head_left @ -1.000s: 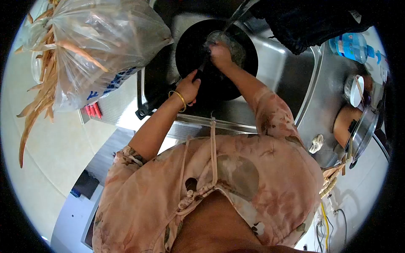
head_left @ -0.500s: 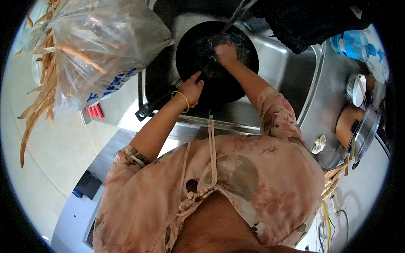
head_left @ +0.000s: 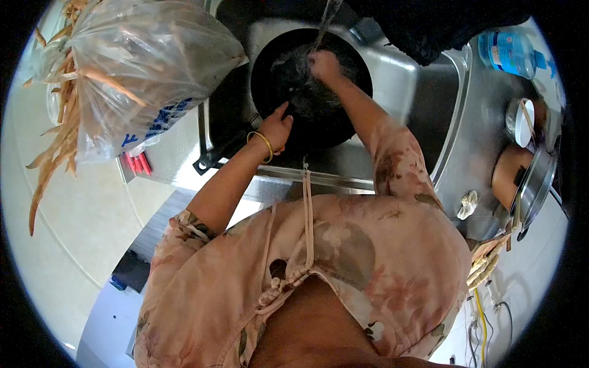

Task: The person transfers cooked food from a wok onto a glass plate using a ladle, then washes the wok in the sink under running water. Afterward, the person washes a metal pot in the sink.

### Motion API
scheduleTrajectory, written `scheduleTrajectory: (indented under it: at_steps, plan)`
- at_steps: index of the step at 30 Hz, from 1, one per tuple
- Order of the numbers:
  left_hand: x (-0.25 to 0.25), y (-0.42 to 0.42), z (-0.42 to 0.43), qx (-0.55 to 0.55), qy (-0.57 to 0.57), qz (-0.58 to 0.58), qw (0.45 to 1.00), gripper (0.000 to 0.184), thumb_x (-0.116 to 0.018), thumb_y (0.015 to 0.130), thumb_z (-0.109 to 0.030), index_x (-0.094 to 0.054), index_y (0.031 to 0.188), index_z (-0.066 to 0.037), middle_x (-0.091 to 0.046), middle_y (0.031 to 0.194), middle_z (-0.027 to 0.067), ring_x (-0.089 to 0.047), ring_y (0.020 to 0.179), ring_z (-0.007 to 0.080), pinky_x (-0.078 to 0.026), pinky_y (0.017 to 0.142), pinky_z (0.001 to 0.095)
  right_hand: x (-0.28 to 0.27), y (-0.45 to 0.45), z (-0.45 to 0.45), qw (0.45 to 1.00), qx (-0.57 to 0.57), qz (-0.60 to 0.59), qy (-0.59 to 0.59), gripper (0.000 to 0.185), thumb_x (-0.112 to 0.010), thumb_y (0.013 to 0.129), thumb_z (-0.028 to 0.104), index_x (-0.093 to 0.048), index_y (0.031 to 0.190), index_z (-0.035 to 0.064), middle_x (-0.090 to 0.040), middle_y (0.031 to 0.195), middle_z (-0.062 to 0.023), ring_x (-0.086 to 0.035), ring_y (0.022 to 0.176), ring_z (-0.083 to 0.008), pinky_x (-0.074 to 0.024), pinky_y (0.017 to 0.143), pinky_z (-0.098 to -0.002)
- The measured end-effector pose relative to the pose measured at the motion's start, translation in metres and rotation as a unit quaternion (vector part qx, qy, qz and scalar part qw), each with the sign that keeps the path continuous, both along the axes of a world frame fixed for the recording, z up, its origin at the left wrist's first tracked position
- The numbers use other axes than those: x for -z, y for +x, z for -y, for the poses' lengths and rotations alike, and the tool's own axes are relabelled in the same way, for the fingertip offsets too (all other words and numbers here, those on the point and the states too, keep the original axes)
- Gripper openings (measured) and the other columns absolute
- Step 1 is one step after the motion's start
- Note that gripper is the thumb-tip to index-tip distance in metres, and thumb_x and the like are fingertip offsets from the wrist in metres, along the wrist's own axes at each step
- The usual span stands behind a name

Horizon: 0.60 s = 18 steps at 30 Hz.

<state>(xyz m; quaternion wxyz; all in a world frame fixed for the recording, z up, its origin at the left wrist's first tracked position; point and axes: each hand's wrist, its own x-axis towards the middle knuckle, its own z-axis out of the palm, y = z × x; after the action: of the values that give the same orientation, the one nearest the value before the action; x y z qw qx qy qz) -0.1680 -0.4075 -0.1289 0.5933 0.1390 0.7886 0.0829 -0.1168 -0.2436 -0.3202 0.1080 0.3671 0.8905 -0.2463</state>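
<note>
A black wok [head_left: 328,126] sits in the metal sink, its dark handle [head_left: 227,149] pointing to the lower left. My left hand [head_left: 276,130], with a gold bangle at the wrist, grips the wok at its near-left rim by the handle; the index finger stretches over the inside. My right hand [head_left: 326,67] is inside the wok, fingers curled in, near its far side. Whatever it may hold is hidden under the fingers. A stream of water [head_left: 325,27] falls into the wok beside that hand.
A large clear plastic bag [head_left: 153,61] with long dry brown strips stands left of the sink [head_left: 396,92]. Black cloth [head_left: 429,24] hangs at the far right. A blue bottle [head_left: 510,54], a white bowl [head_left: 523,126] and a pot lid [head_left: 540,178] are on the right.
My right hand has shifted slightly left and up within the wok. The water stream shows more plainly now. My left hand keeps its hold, and the whole view has shifted a little.
</note>
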Motion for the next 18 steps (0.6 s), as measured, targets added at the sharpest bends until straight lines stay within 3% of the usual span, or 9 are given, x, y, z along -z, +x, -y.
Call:
scheduleTrajectory:
  at_steps: [3, 6, 7, 10, 14, 15, 18]
  plan:
    - [-0.003, 0.001, -0.004, -0.012, 0.002, 0.002, 1.0, 0.05, -0.038, 0.091, -0.026, -0.021, 0.138, -0.022, -0.049, 0.059, 0.0104, -0.044, 0.041, 0.0183, -0.039, 0.039, 0.0332, -0.022, 0.005, 0.002, 0.992, 0.007, 0.008, 0.122, 0.017, -0.06, 0.068, 0.013, -0.067, 0.083, 0.0095, -0.063, 0.081, -0.0143, -0.058, 0.081, -0.0302, -0.0464, 0.074, -0.0419]
    - [0.001, -0.001, 0.001, -0.015, 0.001, 0.018, 1.0, 0.05, -0.037, 0.091, -0.026, -0.02, 0.138, -0.021, -0.05, 0.06, 0.0102, -0.045, 0.041, 0.0183, -0.039, 0.038, 0.0328, -0.001, 0.0, -0.01, 0.996, -0.026, -0.061, -0.06, 0.022, -0.06, 0.069, 0.016, -0.067, 0.089, 0.012, -0.063, 0.084, -0.0138, -0.058, 0.081, -0.0322, -0.0468, 0.074, -0.04]
    - [0.006, -0.001, 0.006, -0.018, 0.0, 0.02, 1.0, 0.05, -0.037, 0.091, -0.026, -0.02, 0.138, -0.02, -0.051, 0.06, 0.0102, -0.045, 0.041, 0.0182, -0.039, 0.038, 0.0327, -0.012, 0.002, -0.017, 0.985, 0.122, -0.045, -0.117, 0.028, -0.059, 0.072, 0.019, -0.065, 0.098, 0.0129, -0.064, 0.09, -0.0124, -0.058, 0.083, -0.0302, -0.0478, 0.075, -0.0383]
    - [0.007, 0.0, 0.001, -0.027, 0.009, 0.023, 0.999, 0.05, -0.036, 0.092, -0.026, -0.019, 0.139, -0.019, -0.052, 0.062, 0.0104, -0.046, 0.041, 0.0181, -0.039, 0.038, 0.0326, 0.011, -0.01, 0.008, 0.984, 0.148, -0.096, 0.001, 0.03, -0.056, 0.074, 0.02, -0.063, 0.103, 0.0132, -0.063, 0.095, -0.0127, -0.059, 0.085, -0.0296, -0.0486, 0.076, -0.0382]
    - [0.0, -0.004, 0.003, 0.009, 0.007, 0.003, 1.0, 0.05, -0.035, 0.092, -0.025, -0.019, 0.139, -0.019, -0.053, 0.063, 0.0108, -0.046, 0.041, 0.0178, -0.04, 0.038, 0.0325, -0.003, 0.002, -0.011, 0.992, -0.087, 0.073, -0.054, 0.026, -0.057, 0.075, 0.019, -0.065, 0.098, 0.0124, -0.062, 0.091, -0.016, -0.06, 0.085, -0.0304, -0.0483, 0.075, -0.0392]
    - [-0.001, -0.002, 0.001, 0.015, 0.003, -0.003, 1.0, 0.05, -0.035, 0.092, -0.026, -0.019, 0.139, -0.019, -0.054, 0.063, 0.0109, -0.046, 0.042, 0.0177, -0.04, 0.039, 0.0324, -0.041, 0.005, -0.018, 0.993, -0.063, 0.104, -0.01, 0.024, -0.057, 0.074, 0.016, -0.065, 0.096, 0.0126, -0.063, 0.091, -0.0157, -0.059, 0.085, -0.032, -0.0478, 0.074, -0.0406]
    - [0.005, 0.007, 0.0, 0.006, 0.003, -0.008, 1.0, 0.049, -0.037, 0.091, -0.026, -0.022, 0.138, -0.019, -0.052, 0.061, 0.01, -0.046, 0.04, 0.0177, -0.04, 0.038, 0.0322, -0.011, -0.008, -0.006, 0.984, 0.112, -0.125, -0.056, 0.021, -0.058, 0.074, 0.014, -0.066, 0.094, 0.0135, -0.064, 0.092, -0.012, -0.06, 0.086, -0.0312, -0.0475, 0.073, -0.0437]
